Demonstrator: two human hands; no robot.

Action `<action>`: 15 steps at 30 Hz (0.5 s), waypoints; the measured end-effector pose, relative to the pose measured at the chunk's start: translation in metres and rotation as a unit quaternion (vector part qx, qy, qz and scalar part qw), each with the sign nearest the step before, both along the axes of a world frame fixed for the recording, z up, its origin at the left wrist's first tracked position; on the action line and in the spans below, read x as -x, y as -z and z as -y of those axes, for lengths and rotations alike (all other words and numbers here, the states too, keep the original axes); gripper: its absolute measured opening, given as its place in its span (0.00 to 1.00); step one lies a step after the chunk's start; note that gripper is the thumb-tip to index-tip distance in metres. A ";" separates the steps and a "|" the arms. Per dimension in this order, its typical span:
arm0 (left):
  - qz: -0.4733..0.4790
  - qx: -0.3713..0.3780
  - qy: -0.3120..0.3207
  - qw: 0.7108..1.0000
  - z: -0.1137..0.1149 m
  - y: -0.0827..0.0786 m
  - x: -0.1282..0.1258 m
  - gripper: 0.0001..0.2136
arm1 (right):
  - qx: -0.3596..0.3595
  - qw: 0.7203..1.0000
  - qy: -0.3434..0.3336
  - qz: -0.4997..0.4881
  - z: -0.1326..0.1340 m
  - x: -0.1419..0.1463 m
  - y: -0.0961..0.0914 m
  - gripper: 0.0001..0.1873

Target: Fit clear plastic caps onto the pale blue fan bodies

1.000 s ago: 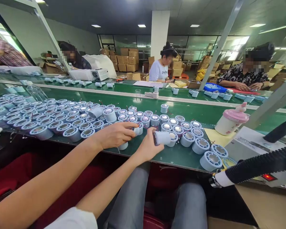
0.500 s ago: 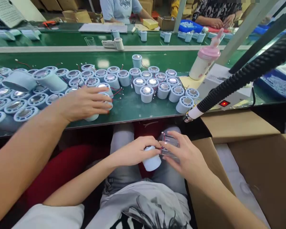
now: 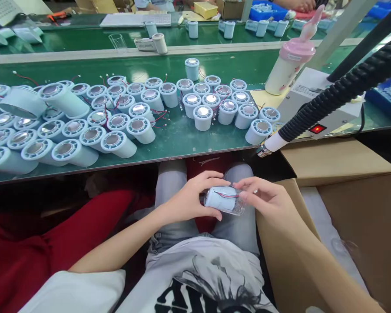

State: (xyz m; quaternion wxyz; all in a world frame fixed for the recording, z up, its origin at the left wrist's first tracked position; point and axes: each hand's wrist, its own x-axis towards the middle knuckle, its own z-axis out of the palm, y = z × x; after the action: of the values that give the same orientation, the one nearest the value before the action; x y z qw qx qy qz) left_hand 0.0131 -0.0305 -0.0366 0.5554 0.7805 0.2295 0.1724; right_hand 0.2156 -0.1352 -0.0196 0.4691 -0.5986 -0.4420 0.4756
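Observation:
Above my lap, my left hand [image 3: 190, 195] is wrapped round a light blue cylindrical housing [image 3: 218, 201]. The housing lies on its side within a clear plastic sleeve [image 3: 238, 208], whose end sticks out to the right. Red and black wires [image 3: 226, 195] run along the housing towards my right hand [image 3: 263, 198]. The fingertips of that hand pinch the wires at the sleeve's right end, where a small white tip shows between them. Many matching light blue housings [image 3: 140, 130] stand or lean on the green bench ahead, several with wires trailing out.
The green bench [image 3: 169, 150] has its front edge just beyond my knees. A black flexible hose [image 3: 329, 100] with a metal tip slants in from the right, near a white box [image 3: 319, 104] and a pink-lidded bottle [image 3: 289, 65]. An open cardboard box [image 3: 358, 208] stands at my right.
The housing and the clear sleeve, apart before, are now together, one inside the other. Another person's arm has left the bench at the left. The view has tilted down slightly.

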 end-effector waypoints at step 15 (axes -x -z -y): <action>0.016 0.217 0.000 0.976 0.011 -0.016 0.004 0.33 | -0.125 0.977 -0.110 0.131 0.017 -0.009 0.007 0.22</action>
State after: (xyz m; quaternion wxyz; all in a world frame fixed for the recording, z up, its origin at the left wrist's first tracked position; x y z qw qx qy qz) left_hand 0.0086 -0.0410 -0.0204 0.7153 0.6382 0.2527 0.1310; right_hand 0.2247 -0.1525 -0.0268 0.4234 -0.5400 -0.6188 0.3826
